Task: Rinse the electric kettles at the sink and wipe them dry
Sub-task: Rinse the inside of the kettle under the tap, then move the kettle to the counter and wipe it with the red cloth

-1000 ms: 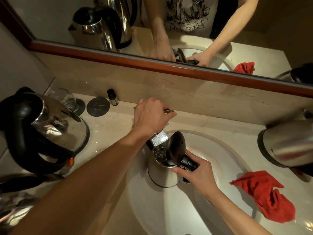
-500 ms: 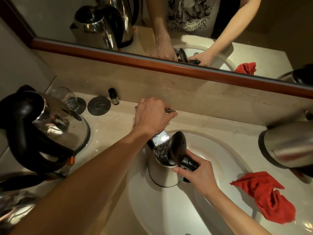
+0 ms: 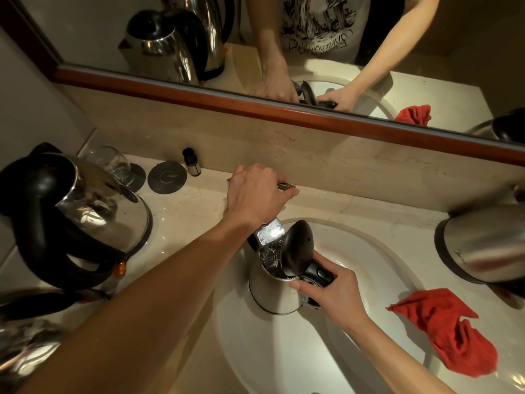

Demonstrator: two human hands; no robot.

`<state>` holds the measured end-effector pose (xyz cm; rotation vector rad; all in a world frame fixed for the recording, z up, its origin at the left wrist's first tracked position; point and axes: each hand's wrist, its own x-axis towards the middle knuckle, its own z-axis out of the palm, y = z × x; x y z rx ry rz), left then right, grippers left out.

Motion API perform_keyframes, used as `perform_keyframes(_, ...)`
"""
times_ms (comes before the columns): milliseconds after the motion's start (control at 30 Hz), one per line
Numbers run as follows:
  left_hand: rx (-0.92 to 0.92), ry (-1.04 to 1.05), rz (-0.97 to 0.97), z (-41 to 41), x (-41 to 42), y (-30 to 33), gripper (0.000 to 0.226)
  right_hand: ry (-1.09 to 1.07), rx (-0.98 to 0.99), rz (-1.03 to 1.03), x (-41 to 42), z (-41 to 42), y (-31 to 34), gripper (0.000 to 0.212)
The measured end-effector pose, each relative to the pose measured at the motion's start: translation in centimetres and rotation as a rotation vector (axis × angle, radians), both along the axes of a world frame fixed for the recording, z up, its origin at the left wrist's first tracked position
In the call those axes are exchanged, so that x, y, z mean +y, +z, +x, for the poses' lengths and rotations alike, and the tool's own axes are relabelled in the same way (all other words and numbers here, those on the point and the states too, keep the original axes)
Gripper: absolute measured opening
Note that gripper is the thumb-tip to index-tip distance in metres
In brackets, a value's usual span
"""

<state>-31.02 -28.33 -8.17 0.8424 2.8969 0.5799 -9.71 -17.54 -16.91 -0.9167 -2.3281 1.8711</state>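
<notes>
A steel kettle (image 3: pixel 272 291) with its black lid flipped up stands in the white sink (image 3: pixel 369 268) under the tap spout (image 3: pixel 270 231). Water glints inside it. My right hand (image 3: pixel 332 297) grips its black handle. My left hand (image 3: pixel 255 191) curls round the tap lever (image 3: pixel 287 186) at the back of the basin. A red cloth (image 3: pixel 449 328) lies crumpled on the counter right of the sink.
A large steel kettle (image 3: pixel 93 217) with a black handle stands on the counter at left, another kettle (image 3: pixel 483 245) at right. A glass (image 3: pixel 110 163), a round coaster (image 3: pixel 167 177) and a small bottle (image 3: pixel 191 162) sit by the wall. The mirror (image 3: pixel 284 38) hangs above.
</notes>
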Motion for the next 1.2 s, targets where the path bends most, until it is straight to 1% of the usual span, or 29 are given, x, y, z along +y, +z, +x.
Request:
perform_keyframes(500,0.01,-0.007,-0.013,0.0,0.05,0.17,0.04,-0.001,-0.014,0.012,-0.08,-0.03,0.17,0.079)
perform_keyframes(733,0.02,-0.013,-0.033,-0.08,0.08,0.22,0.036,0.017,-0.005,0.011,-0.05,-0.06,0.37,0.078)
perform_keyframes(1067,-0.002,0.006,0.03,-0.06,-0.03,0.24,0.024,0.023,-0.013,0.016,-0.07,0.33,0.28,0.08)
perform_keyframes(1200,-0.008,0.003,0.016,-0.26,0.03,-0.04,0.025,-0.029,-0.002,-0.005,-0.38,0.62,0.07,0.078)
